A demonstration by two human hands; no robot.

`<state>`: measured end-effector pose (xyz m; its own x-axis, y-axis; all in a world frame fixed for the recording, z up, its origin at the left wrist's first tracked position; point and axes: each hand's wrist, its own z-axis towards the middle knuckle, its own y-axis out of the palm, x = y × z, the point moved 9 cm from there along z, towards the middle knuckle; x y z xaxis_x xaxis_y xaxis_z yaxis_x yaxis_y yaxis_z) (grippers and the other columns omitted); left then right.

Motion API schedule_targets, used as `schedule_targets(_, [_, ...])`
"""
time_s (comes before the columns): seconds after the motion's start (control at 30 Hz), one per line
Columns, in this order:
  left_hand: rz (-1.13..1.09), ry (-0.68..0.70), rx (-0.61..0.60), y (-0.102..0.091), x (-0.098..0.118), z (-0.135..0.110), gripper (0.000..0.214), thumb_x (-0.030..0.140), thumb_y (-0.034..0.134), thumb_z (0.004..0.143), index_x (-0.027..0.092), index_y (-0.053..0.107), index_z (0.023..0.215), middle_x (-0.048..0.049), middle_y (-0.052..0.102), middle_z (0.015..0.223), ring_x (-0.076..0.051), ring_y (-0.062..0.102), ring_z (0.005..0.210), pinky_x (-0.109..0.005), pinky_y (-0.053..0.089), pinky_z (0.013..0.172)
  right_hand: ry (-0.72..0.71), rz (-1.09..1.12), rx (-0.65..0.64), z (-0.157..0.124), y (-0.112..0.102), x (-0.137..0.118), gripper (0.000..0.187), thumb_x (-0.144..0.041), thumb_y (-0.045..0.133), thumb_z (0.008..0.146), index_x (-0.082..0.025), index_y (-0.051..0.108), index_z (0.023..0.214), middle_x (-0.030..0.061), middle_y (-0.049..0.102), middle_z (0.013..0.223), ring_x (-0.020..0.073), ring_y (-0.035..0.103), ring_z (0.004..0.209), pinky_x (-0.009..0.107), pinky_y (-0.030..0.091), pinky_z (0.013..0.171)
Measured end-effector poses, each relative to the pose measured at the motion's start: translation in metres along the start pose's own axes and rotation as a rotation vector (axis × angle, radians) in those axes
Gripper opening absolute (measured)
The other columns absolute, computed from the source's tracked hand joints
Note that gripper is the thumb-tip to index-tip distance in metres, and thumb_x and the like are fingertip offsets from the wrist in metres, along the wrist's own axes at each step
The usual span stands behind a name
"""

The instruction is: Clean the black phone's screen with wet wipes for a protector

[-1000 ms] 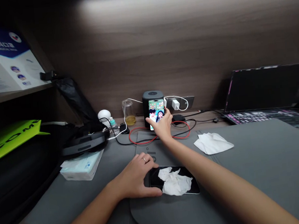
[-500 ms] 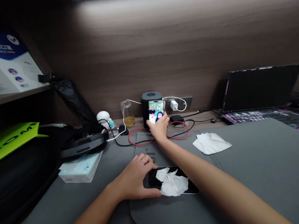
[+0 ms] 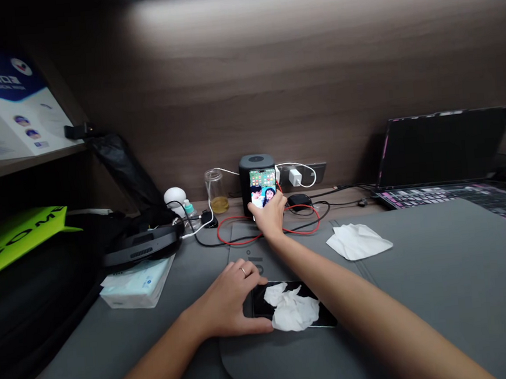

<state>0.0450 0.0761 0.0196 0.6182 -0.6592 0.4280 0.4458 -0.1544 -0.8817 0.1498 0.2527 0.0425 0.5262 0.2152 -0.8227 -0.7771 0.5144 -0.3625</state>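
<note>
My left hand (image 3: 233, 302), with a ring on one finger, is curled around the left end of a dark-screened phone (image 3: 262, 307) lying flat on the grey mat. Thumb and fingers press its two long edges. A crumpled white tissue (image 3: 295, 310) rests on that screen. Farther back, my right hand (image 3: 270, 212) grips the lower part of a lit phone (image 3: 263, 180), which stands upright before a dark cylindrical speaker (image 3: 256, 160). My right forearm passes over the far end of the flat phone and hides some of it.
Red cable (image 3: 314, 222) and black cords loop around the speaker's base. A glass jar (image 3: 216, 192) with yellowish liquid stands left of it. Another tissue (image 3: 357, 241) lies right. A laptop (image 3: 443, 151) is at back right, a tissue pack (image 3: 138, 285) and black headset (image 3: 144, 248) left.
The lit phone has shifted very slightly left in my right hand. My left hand and the flat phone look unmoved.
</note>
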Motion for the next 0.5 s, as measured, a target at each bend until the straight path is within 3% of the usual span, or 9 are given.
schedule_targets(0.5, [-0.009,0.002,-0.002,-0.0007,0.0005,0.0005,0.066,0.060,0.076,0.074,0.019,0.061,0.124,-0.0103,0.059,0.115,-0.030,0.054,0.105,-0.045,0.044,0.091,-0.004,-0.004,0.018,0.0026,0.0000,0.0035,0.064,-0.035,0.070,0.064,-0.019,0.039,0.118,0.0141,0.048,0.114,0.0345,0.050,0.113,0.049,0.042,0.100])
